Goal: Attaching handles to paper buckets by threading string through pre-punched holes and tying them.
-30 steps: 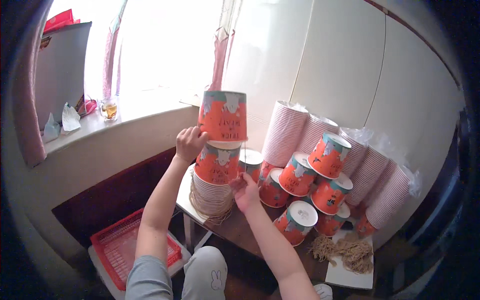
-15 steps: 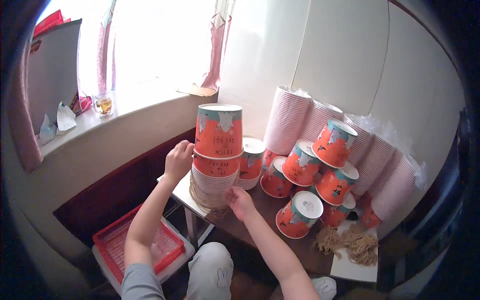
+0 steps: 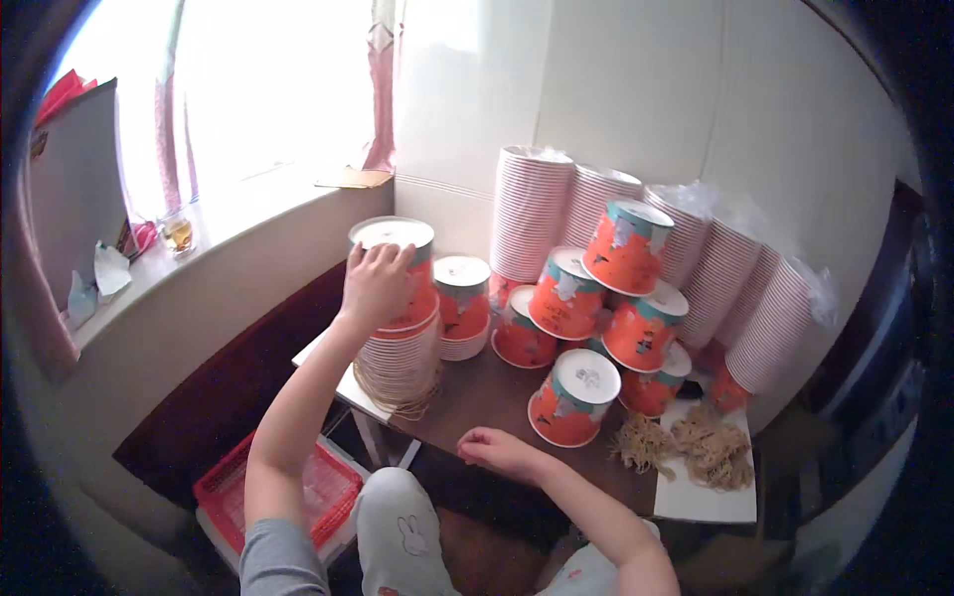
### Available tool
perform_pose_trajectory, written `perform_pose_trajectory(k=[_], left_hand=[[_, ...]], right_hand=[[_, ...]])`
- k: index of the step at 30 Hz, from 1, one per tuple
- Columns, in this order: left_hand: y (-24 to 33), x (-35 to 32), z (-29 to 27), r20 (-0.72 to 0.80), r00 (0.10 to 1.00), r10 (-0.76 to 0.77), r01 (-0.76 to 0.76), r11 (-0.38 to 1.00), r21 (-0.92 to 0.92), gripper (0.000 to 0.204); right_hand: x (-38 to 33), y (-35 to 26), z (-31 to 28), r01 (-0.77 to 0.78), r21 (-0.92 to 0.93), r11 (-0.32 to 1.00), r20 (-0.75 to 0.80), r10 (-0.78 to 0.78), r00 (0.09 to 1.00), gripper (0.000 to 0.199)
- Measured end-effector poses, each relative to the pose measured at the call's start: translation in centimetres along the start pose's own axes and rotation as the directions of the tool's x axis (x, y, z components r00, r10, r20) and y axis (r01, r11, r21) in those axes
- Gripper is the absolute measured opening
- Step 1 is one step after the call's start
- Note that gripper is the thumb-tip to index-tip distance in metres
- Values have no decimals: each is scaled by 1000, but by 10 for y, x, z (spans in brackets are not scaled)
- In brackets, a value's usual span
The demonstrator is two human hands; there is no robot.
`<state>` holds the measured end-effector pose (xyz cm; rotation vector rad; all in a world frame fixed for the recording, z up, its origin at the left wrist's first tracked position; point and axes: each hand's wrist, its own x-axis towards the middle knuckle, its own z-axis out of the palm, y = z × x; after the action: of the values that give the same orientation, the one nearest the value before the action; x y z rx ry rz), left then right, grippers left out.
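Observation:
My left hand (image 3: 381,286) is closed around the side and upper edge of an upside-down orange and teal paper bucket (image 3: 422,280). That bucket tops a tall nested stack (image 3: 402,353) of buckets with white rims, and loops of tan twine (image 3: 407,402) hang around the stack's lower part. Over the table's front edge, apart from the stack, my right hand (image 3: 502,454) has its fingers curled in, with nothing visible in them. Just right of the stack stands a shorter upside-down stack of buckets (image 3: 461,303).
Several upside-down buckets (image 3: 574,397) are piled on the dark table (image 3: 467,397). Tall leaning stacks of buckets (image 3: 532,214) line the wall. Bundles of twine (image 3: 711,447) lie on a white board (image 3: 686,505) at the right. A red basket (image 3: 333,487) sits below, left.
My left hand has moved up from the stack's side onto the top bucket, which now sits lower. My right hand has left the stack and come back toward me. The view has shifted.

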<state>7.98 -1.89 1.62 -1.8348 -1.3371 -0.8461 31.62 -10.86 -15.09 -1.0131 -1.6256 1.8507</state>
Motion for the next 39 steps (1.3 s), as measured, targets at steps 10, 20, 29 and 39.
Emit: perform_pose_trajectory(k=[10, 20, 29, 39], left_hand=[[41, 0, 1, -9, 1000, 27, -26, 998, 61, 48], [234, 143, 32, -38, 951, 307, -293, 856, -426, 61], [282, 201, 65, 43, 984, 173, -120, 820, -560, 23], [161, 104, -19, 507, 860, -65, 448, -382, -808, 18]], right_hand=[[-97, -13, -49, 46, 2, 999, -71, -46, 996, 26], [-110, -7, -38, 96, -340, 936, -133, -148, 980, 22], [-137, -10, -56, 79, -474, 877, -245, -218, 945, 24], [-149, -13, -87, 390, -306, 868, -559, -496, 665, 19]])
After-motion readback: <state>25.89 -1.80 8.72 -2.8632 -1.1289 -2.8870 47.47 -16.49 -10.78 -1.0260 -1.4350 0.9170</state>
